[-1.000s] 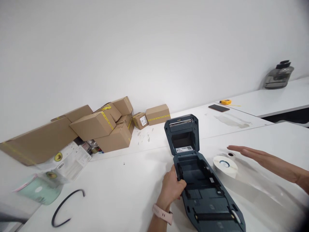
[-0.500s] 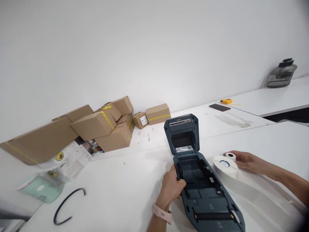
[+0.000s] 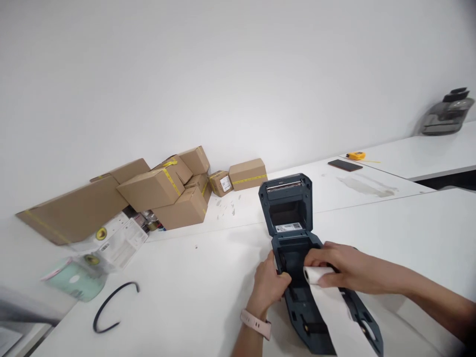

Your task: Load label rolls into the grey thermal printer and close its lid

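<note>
A dark blue-grey label printer (image 3: 288, 293) lies on the white table with its lid (image 3: 288, 208) swung up. My left hand (image 3: 268, 282) grips the printer's left side edge, thumb over the rim; a pink watch band is on that wrist. Over the printer's open bay, my right hand (image 3: 334, 265) is closed around a small white paper roll (image 3: 315, 274). From this roll a paper strip (image 3: 340, 317) runs down over the printer's front and out of the picture. My right hand and forearm hide the larger label roll.
Cardboard boxes (image 3: 148, 191) are piled against the wall on the left. A black curved band (image 3: 106, 305) and a green pouch (image 3: 76, 282) lie nearer. At the back right are a phone (image 3: 345, 165), a yellow tape measure (image 3: 356, 155) and a grey water jug (image 3: 447, 116).
My right hand has moved left from beside the larger roll to over the printer's bay, bringing the small roll and its strip. My left hand keeps its hold on the printer.
</note>
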`<state>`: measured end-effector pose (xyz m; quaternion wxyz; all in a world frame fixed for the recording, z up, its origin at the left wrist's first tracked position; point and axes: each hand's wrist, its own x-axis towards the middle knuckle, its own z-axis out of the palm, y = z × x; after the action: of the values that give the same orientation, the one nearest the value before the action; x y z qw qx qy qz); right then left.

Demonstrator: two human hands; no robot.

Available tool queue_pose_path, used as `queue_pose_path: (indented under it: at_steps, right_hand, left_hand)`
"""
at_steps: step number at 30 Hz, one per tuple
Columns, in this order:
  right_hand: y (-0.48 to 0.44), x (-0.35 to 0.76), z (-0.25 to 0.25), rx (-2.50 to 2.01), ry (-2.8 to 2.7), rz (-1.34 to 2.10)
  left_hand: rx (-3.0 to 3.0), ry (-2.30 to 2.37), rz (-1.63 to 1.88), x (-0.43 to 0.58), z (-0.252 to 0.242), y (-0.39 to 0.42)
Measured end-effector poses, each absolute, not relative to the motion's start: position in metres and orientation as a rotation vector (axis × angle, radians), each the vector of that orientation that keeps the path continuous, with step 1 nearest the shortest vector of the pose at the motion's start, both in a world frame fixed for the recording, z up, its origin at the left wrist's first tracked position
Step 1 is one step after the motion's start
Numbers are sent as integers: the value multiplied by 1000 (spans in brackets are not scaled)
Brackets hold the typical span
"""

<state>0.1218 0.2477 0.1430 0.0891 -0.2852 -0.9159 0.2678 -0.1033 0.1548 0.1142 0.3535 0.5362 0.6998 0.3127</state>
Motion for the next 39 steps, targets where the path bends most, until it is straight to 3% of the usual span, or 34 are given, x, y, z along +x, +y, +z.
queue_pose_path:
  at_steps: [15, 21, 31, 36, 39]
  right_hand:
    - [238, 101, 123, -619, -2749, 906]
    - [236, 96, 122, -644, -2770, 740]
    - [234, 97, 119, -704, -2741, 622]
    - [239, 106, 136, -580, -2782, 782]
    - [248, 114, 162, -595, -2482, 803]
  left_hand:
    - [1164, 1821, 1146, -94, 74, 135]
    - [1044, 1775, 1343, -88, 54, 119]
    - [1055, 1774, 1339, -89, 55, 118]
    - [1054, 1794, 1340, -91, 53, 119]
    - [1059, 1782, 1320, -92, 53, 117]
